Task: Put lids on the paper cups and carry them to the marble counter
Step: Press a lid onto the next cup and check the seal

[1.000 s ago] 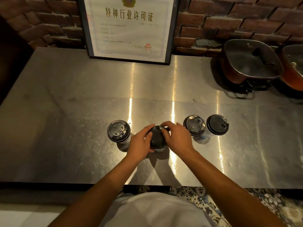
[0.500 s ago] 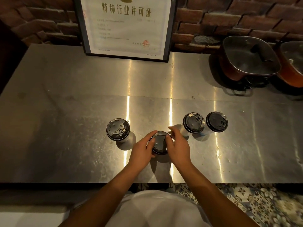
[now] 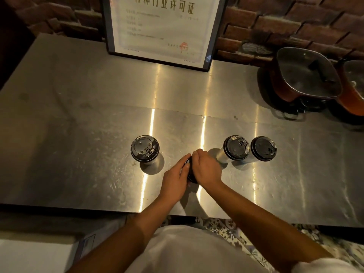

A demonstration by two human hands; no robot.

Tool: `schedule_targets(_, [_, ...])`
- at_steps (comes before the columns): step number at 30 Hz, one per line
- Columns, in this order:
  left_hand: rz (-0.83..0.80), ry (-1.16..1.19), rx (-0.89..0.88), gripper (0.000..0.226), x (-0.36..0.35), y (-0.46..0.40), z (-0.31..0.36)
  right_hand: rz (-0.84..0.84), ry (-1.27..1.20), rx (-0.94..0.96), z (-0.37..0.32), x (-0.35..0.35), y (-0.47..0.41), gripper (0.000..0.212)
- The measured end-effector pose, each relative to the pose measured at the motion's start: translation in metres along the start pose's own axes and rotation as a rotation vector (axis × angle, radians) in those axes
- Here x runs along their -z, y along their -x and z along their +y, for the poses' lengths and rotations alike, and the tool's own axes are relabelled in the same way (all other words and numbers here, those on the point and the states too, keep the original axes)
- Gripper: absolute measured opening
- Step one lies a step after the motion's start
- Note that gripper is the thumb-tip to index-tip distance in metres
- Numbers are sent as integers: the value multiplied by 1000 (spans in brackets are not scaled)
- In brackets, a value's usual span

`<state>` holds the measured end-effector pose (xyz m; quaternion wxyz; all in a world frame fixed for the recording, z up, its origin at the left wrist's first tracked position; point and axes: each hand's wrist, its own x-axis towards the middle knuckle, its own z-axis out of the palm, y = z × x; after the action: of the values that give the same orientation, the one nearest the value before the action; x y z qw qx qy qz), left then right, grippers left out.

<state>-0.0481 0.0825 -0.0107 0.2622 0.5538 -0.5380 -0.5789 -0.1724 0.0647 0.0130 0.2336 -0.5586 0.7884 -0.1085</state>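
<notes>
Several paper cups with black lids stand on the steel table. One lidded cup is at the left, two more lidded cups stand side by side at the right. Between them is a fourth cup with a black lid, almost wholly covered by my hands. My left hand grips its left side. My right hand lies over the top of the lid, fingers curled down on it.
A framed certificate leans against the brick wall at the back. Two red pots with glass lids sit at the back right. The table's front edge runs just below my wrists, with patterned floor tiles beneath.
My right hand has slid over the top of the middle cup's lid, which was visible between my hands before. Both hands have closed in tighter on it.
</notes>
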Motion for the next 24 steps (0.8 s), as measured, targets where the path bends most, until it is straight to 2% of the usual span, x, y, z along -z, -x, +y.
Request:
schedule_targets(3, [3, 10, -9, 37, 2, -1, -5, -141, 40, 35, -5, 9, -5, 38])
schedule_targets(4, [5, 21, -8, 37, 1, 0, -6, -118, 68, 25, -5, 6, -6, 38])
schedule_targets(7, [16, 37, 14, 38, 0, 0, -1, 115, 73, -15, -7, -9, 0, 40])
schedule_targets(9, [19, 33, 22, 39, -4, 5, 5, 139, 71, -11, -7, -6, 5, 48])
schedule_targets(12, [37, 12, 22, 39, 0, 9, 4, 88, 96, 73, -9, -4, 8, 64])
schedule_targets(15, [28, 30, 19, 38, 1, 7, 7, 29, 114, -11, -4, -2, 2, 42])
schedule_targets(17, [32, 51, 54, 36, 0, 7, 8, -71, 141, -16, -3, 1, 0, 40])
schedule_targets(21, [48, 111, 171, 31, 1, 4, 11, -151, 4, -186, -6, 8, -5, 55])
schedule_targets(23, [62, 120, 214, 30, 5, 4, 16, -165, -111, -240, -2, 12, -3, 48])
schedule_targets(24, [55, 62, 181, 31, 7, 6, 19, -162, -192, -260, 2, 17, -1, 43])
